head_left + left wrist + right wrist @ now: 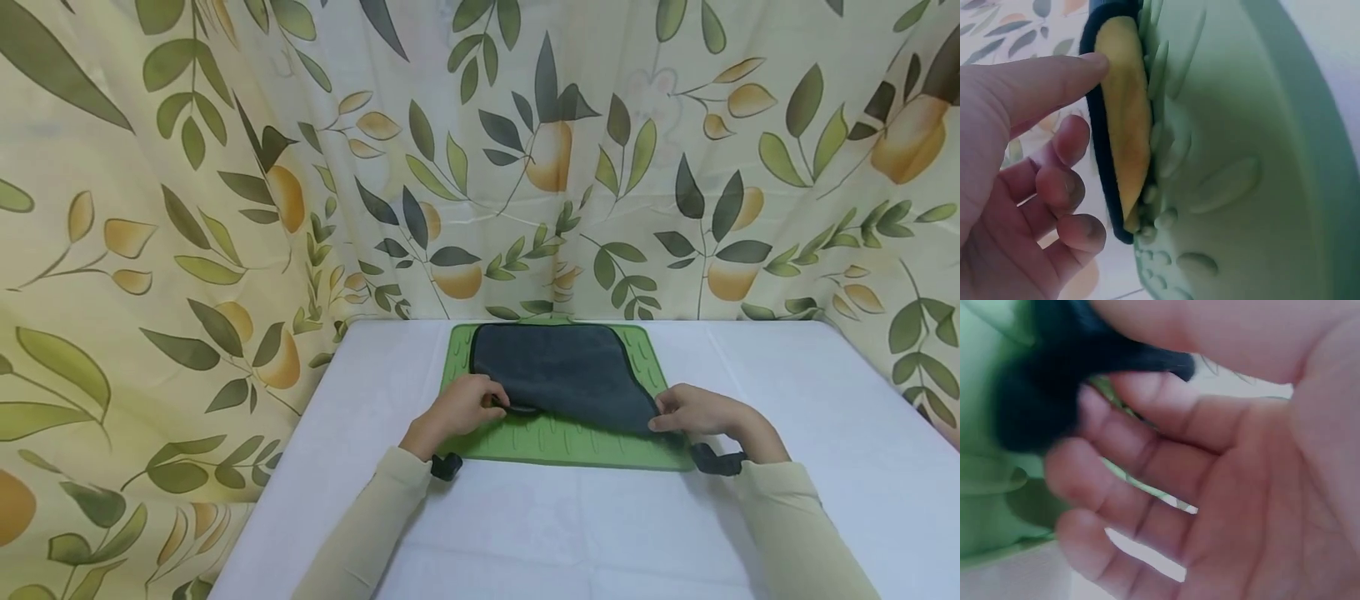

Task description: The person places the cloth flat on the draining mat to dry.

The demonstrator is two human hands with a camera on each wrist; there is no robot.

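Observation:
A dark grey cloth (555,367) with black edging lies over a green ridged mat (570,446), its near edge slanting down to the right. At its near left edge my left hand (468,404) pinches the border. In the left wrist view, the thumb of the left hand (1029,144) lies against the cloth's yellowish side (1125,119); three other fingers are loosely bent away from it. My right hand (693,410) grips the near right corner between thumb and fingertips. The right wrist view has a dark, blurred fold of the cloth (1097,356) at the right hand (1229,462).
The mat lies on a table with a white cover (525,533). A curtain (480,167) printed with leaves and fruit hangs behind the table and along its left side. Black straps (447,467) show at both wrists.

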